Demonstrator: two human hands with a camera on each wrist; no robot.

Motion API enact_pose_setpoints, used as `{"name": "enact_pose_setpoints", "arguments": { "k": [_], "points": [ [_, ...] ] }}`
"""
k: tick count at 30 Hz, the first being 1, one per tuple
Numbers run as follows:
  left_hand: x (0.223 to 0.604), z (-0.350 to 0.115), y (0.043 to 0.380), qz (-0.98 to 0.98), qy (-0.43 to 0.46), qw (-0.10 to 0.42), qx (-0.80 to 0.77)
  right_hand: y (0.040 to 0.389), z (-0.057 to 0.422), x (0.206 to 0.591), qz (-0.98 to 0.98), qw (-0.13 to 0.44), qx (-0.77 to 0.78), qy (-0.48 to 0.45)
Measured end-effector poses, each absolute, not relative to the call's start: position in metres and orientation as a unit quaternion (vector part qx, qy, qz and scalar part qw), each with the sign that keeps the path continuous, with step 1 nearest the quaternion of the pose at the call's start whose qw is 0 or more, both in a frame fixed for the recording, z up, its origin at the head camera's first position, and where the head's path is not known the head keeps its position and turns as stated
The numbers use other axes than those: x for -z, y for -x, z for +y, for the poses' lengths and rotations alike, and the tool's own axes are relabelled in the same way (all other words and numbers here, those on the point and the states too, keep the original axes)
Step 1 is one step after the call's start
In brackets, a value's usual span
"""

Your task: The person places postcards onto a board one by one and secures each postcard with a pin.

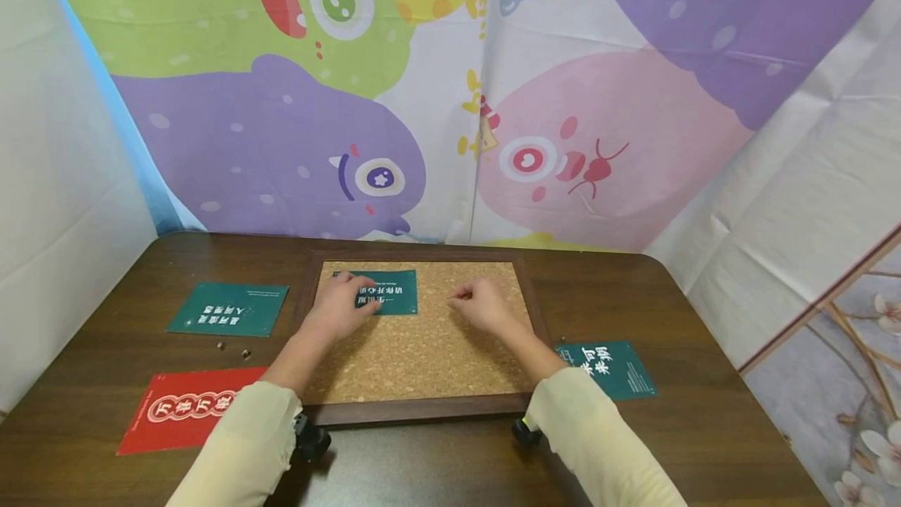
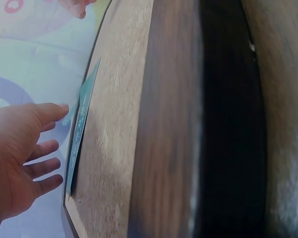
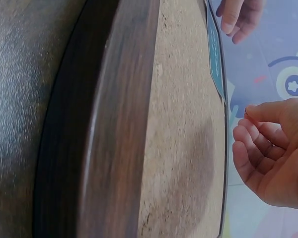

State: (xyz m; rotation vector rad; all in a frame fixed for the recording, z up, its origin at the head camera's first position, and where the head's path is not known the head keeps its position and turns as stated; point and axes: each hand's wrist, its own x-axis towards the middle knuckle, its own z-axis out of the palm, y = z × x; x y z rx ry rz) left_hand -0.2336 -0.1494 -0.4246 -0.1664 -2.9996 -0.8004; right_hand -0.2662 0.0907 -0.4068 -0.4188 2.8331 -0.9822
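Observation:
A green card (image 1: 404, 300) with white characters lies at the far left corner of the cork board (image 1: 436, 358). Over its left part hovers my left hand (image 1: 340, 305), fingers spread and relaxed; in the left wrist view a gap separates the hand (image 2: 20, 153) from the card (image 2: 83, 126). To the right, my right hand (image 1: 486, 306) is raised above bare cork. Its thumb and forefinger pinch a tiny dark item at their tips, seemingly a thumbtack (image 3: 246, 113), mostly hidden by the fingers. The other fingers of the right hand (image 3: 273, 148) are curled.
Another green card (image 1: 232, 308) and a red card (image 1: 176, 413) lie left of the board, with two small tacks (image 1: 245, 354) between them. At the right, a green card (image 1: 622, 370) sits beside the frame, partly behind the sleeve. A printed curtain (image 1: 450, 100) hangs behind the table.

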Motion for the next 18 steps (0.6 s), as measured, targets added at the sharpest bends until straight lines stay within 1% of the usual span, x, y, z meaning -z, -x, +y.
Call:
{"name": "enact_pose_setpoints", "arguments": {
  "k": [7, 18],
  "points": [
    [0.422, -0.144, 0.235, -0.961, 0.062, 0.019, 0.268, 0.267, 0.084, 0.409, 0.934, 0.045, 0.315, 0.162],
    [0.427, -0.136, 0.235, -0.964, 0.062, -0.004, 0.259, 0.263, 0.075, 0.411, 0.916, 0.074, 0.358, 0.166]
  ]
}}
